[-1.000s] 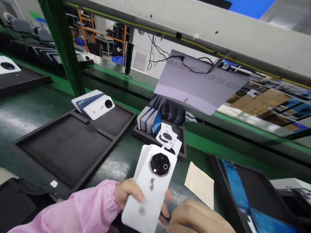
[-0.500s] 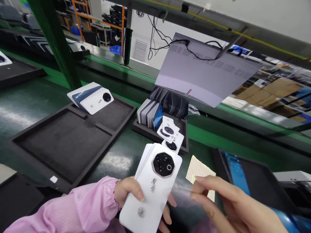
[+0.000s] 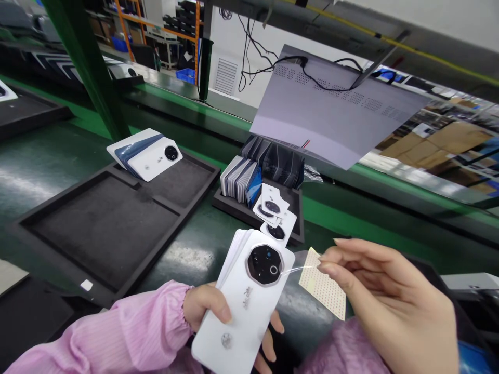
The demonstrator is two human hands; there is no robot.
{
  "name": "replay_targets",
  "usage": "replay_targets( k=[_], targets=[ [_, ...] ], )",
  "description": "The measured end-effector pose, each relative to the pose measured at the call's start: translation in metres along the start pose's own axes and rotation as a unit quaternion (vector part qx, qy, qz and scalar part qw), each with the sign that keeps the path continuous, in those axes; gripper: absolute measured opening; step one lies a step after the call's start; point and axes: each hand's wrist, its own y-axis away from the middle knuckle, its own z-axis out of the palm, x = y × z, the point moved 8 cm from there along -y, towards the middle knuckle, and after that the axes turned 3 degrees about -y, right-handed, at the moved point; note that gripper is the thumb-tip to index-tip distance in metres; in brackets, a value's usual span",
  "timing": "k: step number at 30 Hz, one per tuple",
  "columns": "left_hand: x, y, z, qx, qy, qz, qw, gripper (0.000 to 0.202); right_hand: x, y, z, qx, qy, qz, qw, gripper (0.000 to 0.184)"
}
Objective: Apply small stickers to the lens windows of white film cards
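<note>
My left hand [image 3: 212, 306] is closed round a small stack of white phone back panels [image 3: 234, 322], its thumb on top and its fingers underneath. The top panel has a dark camera block [image 3: 265, 265] in a silver ring. My right hand [image 3: 390, 296] pinches a thin clear film [image 3: 298, 268] between thumb and forefinger. The film's other end reaches the right edge of the camera block; I cannot tell whether it sticks there. Beneath the film and the right fingertips lies a cream sheet of small red dots [image 3: 325, 291].
A black foam tray [image 3: 183, 228] at the left bears more phone panels [image 3: 150, 156]. Behind my left hand, a smaller tray [image 3: 298, 228] holds standing panels [image 3: 237, 179] and loose camera-marked pieces [image 3: 278, 228]. A grey board [image 3: 331, 114] hangs above; a green post [image 3: 86, 67] stands left.
My right hand has moved up and turned, bringing the clear film to the camera block's edge. My left hand and its stack stay nearly in place.
</note>
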Motion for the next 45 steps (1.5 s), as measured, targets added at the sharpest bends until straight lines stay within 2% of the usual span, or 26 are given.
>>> replay_targets(
  k=[5, 8, 13, 21, 33, 35, 37, 39, 41, 43, 44, 45],
  targets=[
    [0.002, -0.001, 0.000, -0.010, -0.005, 0.017, 1.000, 0.063, -0.001, -0.002, 0.022, -0.098, -0.009, -0.020, 0.995, 0.018],
    [0.003, -0.001, -0.002, 0.006, -0.009, 0.018, 1.000, 0.063, -0.003, -0.003, 0.035, -0.155, -0.004, -0.032, 0.987, 0.016],
    [0.000, -0.001, -0.005, 0.014, -0.024, 0.012, 1.000, 0.063, -0.004, -0.004, 0.045, -0.197, 0.003, -0.041, 0.980, 0.014],
    [-0.001, -0.002, -0.009, 0.021, -0.031, 0.003, 0.999, 0.063, -0.007, -0.002, 0.048, -0.210, 0.015, -0.061, 0.976, 0.014],
    [-0.001, -0.002, -0.008, 0.011, -0.041, 0.005, 0.999, 0.061, -0.006, -0.002, 0.053, -0.193, 0.063, -0.074, 0.976, 0.015],
    [0.000, -0.002, -0.010, 0.019, -0.041, 0.008, 0.999, 0.060, -0.005, -0.002, 0.055, -0.178, 0.102, -0.085, 0.975, 0.023],
    [0.001, -0.001, -0.013, 0.029, -0.051, 0.013, 0.998, 0.060, -0.001, -0.004, 0.058, -0.161, 0.145, -0.088, 0.972, 0.044],
    [0.000, 0.000, -0.016, 0.037, -0.072, 0.010, 0.997, 0.061, 0.007, -0.006, 0.065, -0.183, 0.147, -0.072, 0.969, 0.058],
    [-0.004, 0.000, -0.019, 0.041, -0.092, -0.005, 0.995, 0.063, 0.016, -0.006, 0.074, -0.244, 0.096, -0.033, 0.964, 0.049],
    [-0.008, -0.001, -0.021, 0.036, -0.105, -0.022, 0.994, 0.062, 0.022, -0.005, 0.070, -0.274, 0.032, 0.014, 0.961, 0.034],
    [-0.010, -0.001, -0.021, 0.029, -0.110, -0.029, 0.993, 0.062, 0.026, -0.005, 0.058, -0.250, 0.003, 0.035, 0.968, 0.029],
    [-0.012, -0.001, -0.021, 0.021, -0.114, -0.034, 0.993, 0.061, 0.029, -0.007, 0.040, -0.189, -0.030, 0.052, 0.980, 0.026]
  ],
)
